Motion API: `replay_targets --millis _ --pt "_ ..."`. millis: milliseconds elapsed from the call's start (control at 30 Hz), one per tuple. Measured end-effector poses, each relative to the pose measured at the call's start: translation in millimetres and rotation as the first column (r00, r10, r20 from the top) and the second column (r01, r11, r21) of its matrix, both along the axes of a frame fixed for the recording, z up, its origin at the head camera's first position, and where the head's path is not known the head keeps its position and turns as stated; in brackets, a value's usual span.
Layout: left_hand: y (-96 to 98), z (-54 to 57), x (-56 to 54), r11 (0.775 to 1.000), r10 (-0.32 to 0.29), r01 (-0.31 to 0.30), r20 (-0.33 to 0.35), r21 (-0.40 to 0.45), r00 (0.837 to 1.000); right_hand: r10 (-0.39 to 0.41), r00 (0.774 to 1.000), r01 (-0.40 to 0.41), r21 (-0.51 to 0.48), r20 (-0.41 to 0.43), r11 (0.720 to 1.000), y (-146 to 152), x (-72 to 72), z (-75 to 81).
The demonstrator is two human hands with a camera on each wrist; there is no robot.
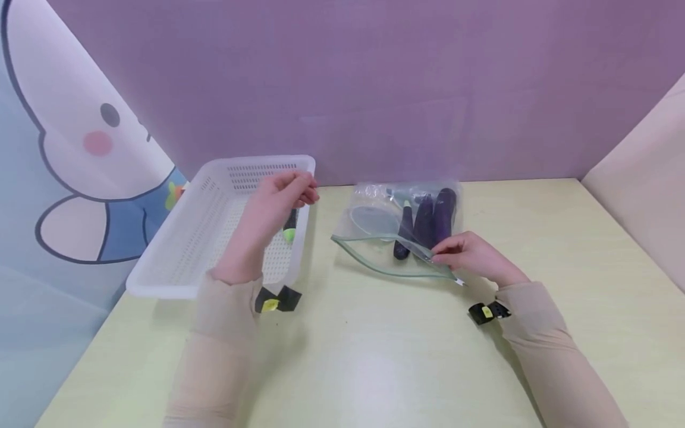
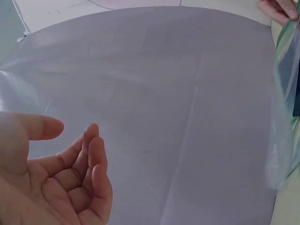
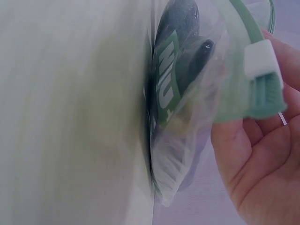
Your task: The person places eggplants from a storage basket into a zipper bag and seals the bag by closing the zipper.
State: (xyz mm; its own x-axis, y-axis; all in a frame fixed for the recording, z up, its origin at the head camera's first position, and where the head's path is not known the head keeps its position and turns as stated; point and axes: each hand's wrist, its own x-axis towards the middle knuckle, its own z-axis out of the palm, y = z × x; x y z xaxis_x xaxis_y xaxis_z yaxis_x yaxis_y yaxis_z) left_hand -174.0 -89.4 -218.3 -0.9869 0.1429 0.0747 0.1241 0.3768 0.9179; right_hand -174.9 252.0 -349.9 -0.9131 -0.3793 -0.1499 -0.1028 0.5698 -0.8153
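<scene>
My left hand [image 1: 270,208] hovers over the right side of a white plastic basket [image 1: 160,291], its fingers loosely bent and holding nothing, as the left wrist view confirms. Beneath it lies a dark eggplant with a bright green end [image 1: 289,235], partly covered by the hand. My right hand [image 1: 476,258] pinches the green-edged mouth of a clear zip bag [image 1: 369,252] at its right corner. A white slider [image 3: 261,61] sits on the zip beside those fingers. The mouth gapes toward me. Several dark purple eggplants [image 1: 444,215] lie inside the bag.
The pale wooden table [image 1: 364,356] carries the basket at left and the bag at centre right. A purple cloth backdrop [image 1: 374,89] rises behind them. At left hangs a cloth with a cartoon figure [image 1: 80,148].
</scene>
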Motion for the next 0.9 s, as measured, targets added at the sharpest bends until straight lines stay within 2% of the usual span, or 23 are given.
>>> replay_targets --millis 167,333,400,467,567,633,767,800,867,900 --pt "-12.5 17.1 -9.4 0.998 0.032 -0.030 -0.021 0.053 0.999 0.000 1.000 0.000 -0.006 0.006 1.000 1 0.9 -0.5" --pt "-30.0 27.5 -21.7 0.977 0.103 -0.100 -0.007 0.189 0.995 0.001 1.000 -0.001 -0.025 0.011 1.000 1 2.4 -1.3" --pt "-36.8 28.7 -27.9 0.963 0.123 -0.125 0.024 0.237 0.992 0.001 1.000 -0.001 -0.025 0.010 1.000 2 2.7 -1.3" --pt "-42.3 27.2 -35.2 0.958 0.117 -0.130 0.063 0.258 0.991 -0.004 1.000 0.004 -0.018 0.010 1.000 2 3.1 -0.8" --pt "-49.1 21.2 -48.2 0.949 0.092 -0.136 0.164 0.284 0.982 -0.009 1.000 0.009 -0.013 0.012 1.000 4 3.7 0.1" --pt "-52.4 15.9 -57.2 0.939 0.083 -0.156 0.237 0.307 0.968 -0.009 1.000 0.009 -0.014 0.013 1.000 4 4.3 0.3" --pt "-56.7 4.9 -73.8 0.892 0.078 -0.237 0.384 0.385 0.920 -0.011 1.000 0.011 -0.018 0.016 1.000 4 5.8 0.0" --pt "-57.9 1.5 -76.8 0.888 0.081 -0.254 0.411 0.384 0.908 -0.013 1.000 0.013 -0.018 0.016 1.000 4 6.2 0.0" --pt "-60.6 -6.1 -80.2 0.885 0.138 -0.315 0.453 0.342 0.881 -0.016 1.000 0.016 -0.017 0.016 1.000 5 6.9 0.0" --pt "-61.4 -10.8 -81.9 0.892 0.155 -0.325 0.465 0.314 0.872 -0.017 1.000 0.017 -0.015 0.015 1.000 5 7.1 0.1"
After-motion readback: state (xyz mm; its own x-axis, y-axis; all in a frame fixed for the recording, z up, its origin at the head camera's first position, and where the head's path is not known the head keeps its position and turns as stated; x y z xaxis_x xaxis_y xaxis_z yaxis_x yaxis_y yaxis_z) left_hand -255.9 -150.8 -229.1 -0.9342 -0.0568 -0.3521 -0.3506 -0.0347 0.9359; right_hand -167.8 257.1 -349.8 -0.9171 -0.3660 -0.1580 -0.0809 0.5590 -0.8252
